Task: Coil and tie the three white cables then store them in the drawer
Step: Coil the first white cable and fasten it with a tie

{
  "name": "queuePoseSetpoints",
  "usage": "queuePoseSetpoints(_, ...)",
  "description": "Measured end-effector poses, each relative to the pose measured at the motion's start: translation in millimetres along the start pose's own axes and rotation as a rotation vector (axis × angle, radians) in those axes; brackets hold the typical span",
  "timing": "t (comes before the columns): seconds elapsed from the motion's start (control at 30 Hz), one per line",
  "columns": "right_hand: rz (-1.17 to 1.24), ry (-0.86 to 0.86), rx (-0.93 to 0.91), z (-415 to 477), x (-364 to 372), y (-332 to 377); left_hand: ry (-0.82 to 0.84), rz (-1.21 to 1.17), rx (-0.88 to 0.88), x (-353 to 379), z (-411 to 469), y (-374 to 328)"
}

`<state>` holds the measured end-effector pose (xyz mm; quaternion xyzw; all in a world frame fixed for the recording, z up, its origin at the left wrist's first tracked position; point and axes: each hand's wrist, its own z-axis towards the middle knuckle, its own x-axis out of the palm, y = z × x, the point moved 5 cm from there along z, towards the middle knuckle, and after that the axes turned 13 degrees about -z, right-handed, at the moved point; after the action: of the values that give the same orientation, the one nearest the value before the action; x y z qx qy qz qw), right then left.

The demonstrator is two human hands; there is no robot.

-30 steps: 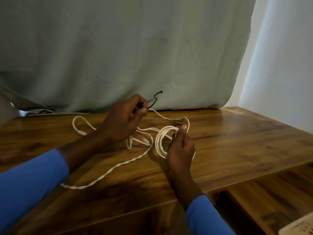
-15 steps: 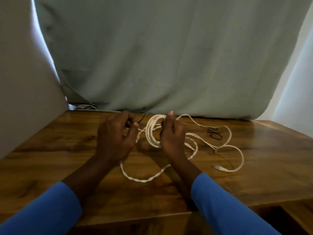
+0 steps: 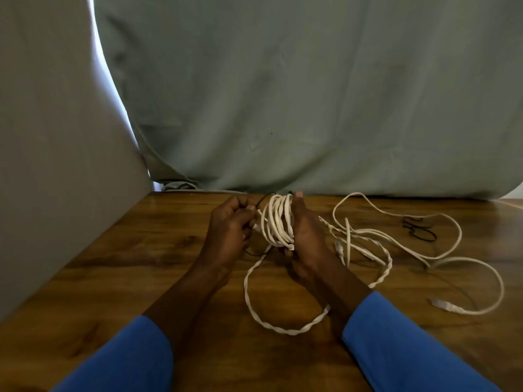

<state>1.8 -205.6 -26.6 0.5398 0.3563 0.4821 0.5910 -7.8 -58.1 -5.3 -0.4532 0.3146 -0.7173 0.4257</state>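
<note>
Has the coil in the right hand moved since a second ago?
Yes. The coil has shifted left, away from the loose black ties on the table.

- the fingers of the right hand (image 3: 304, 236) are hidden behind the coil (image 3: 277, 222) it holds.
- the black tie (image 3: 261, 200) mostly disappears inside the curled left hand (image 3: 229, 230).
- the blue sleeves (image 3: 121, 360) are cut off by the bottom edge.
- the cable plug (image 3: 441, 304) is too small to identify.
</note>
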Motion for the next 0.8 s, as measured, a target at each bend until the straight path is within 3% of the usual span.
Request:
queuePoseSetpoints(0.1,-0.063,0.089,0.001,-1.1,3.7,0.4,-0.029,-0.166,-0.072,-2.3,1.3,6.2)
queuePoseSetpoints(0.23,-0.109,0.138,-0.028,-3.9,6.0,3.0,-0.072,-0.606,-0.196,-13.0,9.2,-2.2)
queuePoseSetpoints(0.4,-0.155,0.195,-0.071,-8.5,8.9,5.3,-0.095,-0.769,-0.202,-34.5,16.0,-15.1)
queuePoseSetpoints(0.6,-0.211,0.265,-0.079,-17.0,20.3,2.5,-0.086,-0.654,-0.272,-29.7,16.2,-7.9)
queuePoseSetpoints(0.8,-0.154,0.28,-0.109,-17.6,20.7,6.2,-0.248,-0.436,-0.293,-53.3,22.3,-5.5)
